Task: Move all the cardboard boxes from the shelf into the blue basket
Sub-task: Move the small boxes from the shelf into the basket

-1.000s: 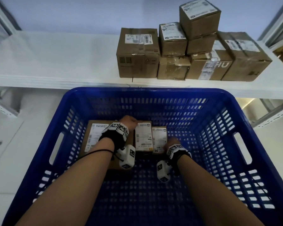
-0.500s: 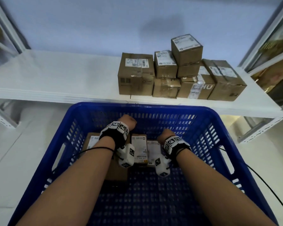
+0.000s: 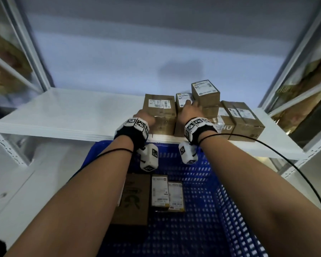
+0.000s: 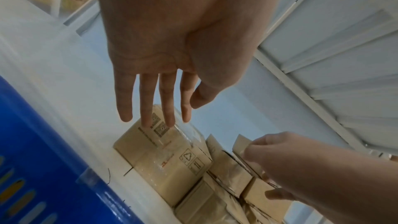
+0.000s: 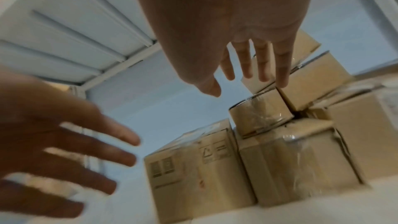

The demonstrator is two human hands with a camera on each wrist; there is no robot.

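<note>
While both hands reach over the blue basket (image 3: 228,201) toward the shelf (image 3: 63,115), neither holds anything: the left hand (image 3: 144,118) has straight, slightly parted fingers (image 4: 148,101) just at the near left corner of the large box (image 3: 160,114), and the right hand (image 3: 188,110) is spread with its fingertips (image 5: 283,72) at the small taped box (image 3: 183,99) that sits on another carton; whether they touch the cardboard I cannot tell. The rest of the stack lies just beyond and to the right of the right hand, with one small box (image 3: 205,91) perched highest. Three boxes already lie in the basket, below the wrists. Judging by their look, these are stiff corrugated cartons, probably light to moderate in weight, but glossy packing tape wraps several faces and would be slippery under dry fingers. The large box seems best taken with flat palms on opposite side faces, or one hand under an edge; the small taped box suits a one-handed grasp across its top, on bare cardboard where possible. Lifting from the top of the stack first looks safest, since pulling lower boxes could topple those above.
</note>
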